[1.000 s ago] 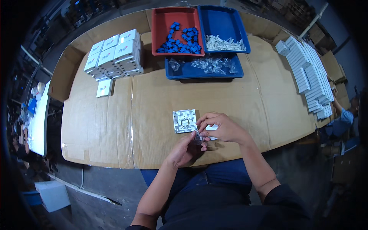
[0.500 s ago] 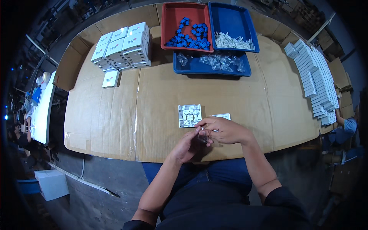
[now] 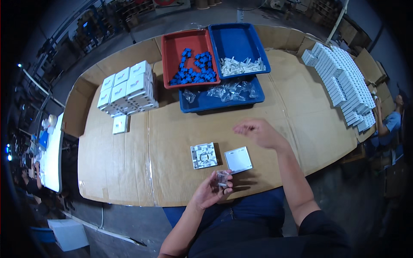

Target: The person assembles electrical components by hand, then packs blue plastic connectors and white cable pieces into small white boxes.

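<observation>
Two hands are at work over the cardboard-covered worktop (image 3: 172, 142). The left hand (image 3: 213, 191) is curled near the front edge, its fingers (image 3: 227, 185) pinched shut around a small clear plastic bag (image 3: 222, 177) with something small and pale inside (too small to tell what). The right hand (image 3: 258, 131) hovers above the worktop with its fingers loosely open and nothing in them, between the front pieces and the trays at the back.

Just beyond the left hand lie a square white base plate (image 3: 204, 155), its ribbed inner side facing up, and just beside it on the right a plain white square cover (image 3: 238, 159); the two are close but not touching.

The main risk, as I judge it, sits with the bag: it is slippery, held only at the fingertips, and it hangs right at the edge of the worktop, so a loosened pinch could send it or its contents to the floor. A reach across by the right arm could also brush the cover and push it off the front edge.

Farther back stand a red tray (image 3: 172, 51) of blue parts (image 3: 193, 71), a blue tray (image 3: 236, 36) of white pieces (image 3: 241, 65) and a lower blue tray (image 3: 202, 105) of clear bags (image 3: 230, 90); stacked white boxes (image 3: 127, 88) sit at the left.
</observation>
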Tool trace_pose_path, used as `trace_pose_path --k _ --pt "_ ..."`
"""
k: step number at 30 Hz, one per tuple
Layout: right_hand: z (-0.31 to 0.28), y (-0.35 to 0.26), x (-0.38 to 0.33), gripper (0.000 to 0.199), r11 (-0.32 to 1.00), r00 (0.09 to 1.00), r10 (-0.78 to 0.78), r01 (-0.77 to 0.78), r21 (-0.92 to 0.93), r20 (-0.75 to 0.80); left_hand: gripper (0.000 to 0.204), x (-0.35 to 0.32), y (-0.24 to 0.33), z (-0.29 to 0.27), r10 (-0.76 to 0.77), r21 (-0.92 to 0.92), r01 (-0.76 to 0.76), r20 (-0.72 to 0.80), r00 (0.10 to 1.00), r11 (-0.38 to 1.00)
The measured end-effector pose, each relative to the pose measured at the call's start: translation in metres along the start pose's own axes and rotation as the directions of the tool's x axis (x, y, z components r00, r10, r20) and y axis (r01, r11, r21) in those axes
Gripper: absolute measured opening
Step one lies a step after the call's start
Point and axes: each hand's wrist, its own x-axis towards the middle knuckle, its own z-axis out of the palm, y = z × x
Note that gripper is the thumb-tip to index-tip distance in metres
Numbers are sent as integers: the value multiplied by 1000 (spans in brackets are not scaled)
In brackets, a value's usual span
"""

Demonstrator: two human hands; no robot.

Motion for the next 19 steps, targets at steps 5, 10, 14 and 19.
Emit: trace_pose_path --k 5,10,14,19 --pt "-43 21 57 19 982 972 71 -108 -157 -224 57 1 2 -1 10 -54 -9 17 1000 999" --pt "-70 47 114 18 924 850 -184 -23 -382 -494 58 -1 1 -2 6 -80 -5 15 1000 997" --pt "-76 56 159 18 805 813 -311 -49 -591 -492 57 1 1 -2 -4 -96 5 15 1000 995" --pt "-86 45 193 16 610 876 -249 -190 -769 -413 58 4 2 -2 -13 -74 16 32 999 997"
